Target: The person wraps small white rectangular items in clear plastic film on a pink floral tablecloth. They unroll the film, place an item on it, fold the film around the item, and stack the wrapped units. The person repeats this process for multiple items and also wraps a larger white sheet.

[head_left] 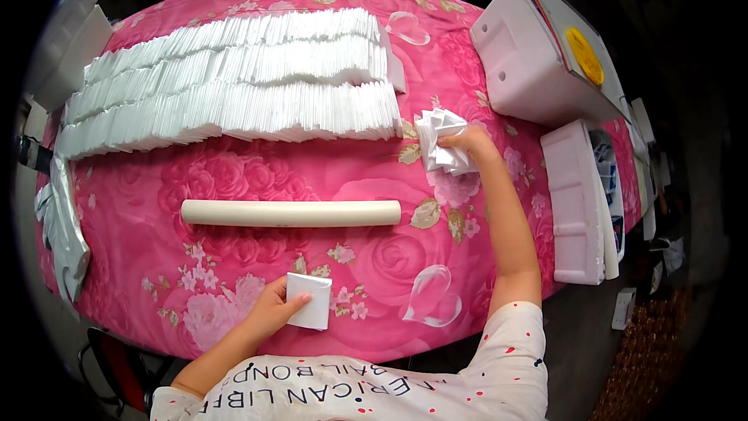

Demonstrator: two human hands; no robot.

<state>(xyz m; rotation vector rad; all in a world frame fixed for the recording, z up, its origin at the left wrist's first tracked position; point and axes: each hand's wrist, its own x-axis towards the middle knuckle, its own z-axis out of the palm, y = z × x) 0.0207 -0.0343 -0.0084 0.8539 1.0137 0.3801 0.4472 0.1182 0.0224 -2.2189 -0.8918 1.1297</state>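
Near the front edge of the table, my left hand point(270, 310) pinches a small square of folded white paper point(312, 302), thumb on top and fingers underneath. Out to the right, my right hand point(474, 144) is closed over a loose pile of folded white papers point(438, 126); its fingertips are partly hidden among the sheets. Between me and the far side lies a cream-coloured tube point(292, 214), sideways and touched by neither hand. Beyond it, long rows of folded white papers point(234, 111) stand on edge, packed tightly together.
A pink flowered cloth point(374, 257) covers the table. White foam boxes point(514, 54) stand at the right, one with a yellow ring point(584, 56) on its top. Another foam box point(74, 47) is at the far left, near crumpled silvery plastic point(66, 226). A red-and-black chair point(121, 366) stands lower left.
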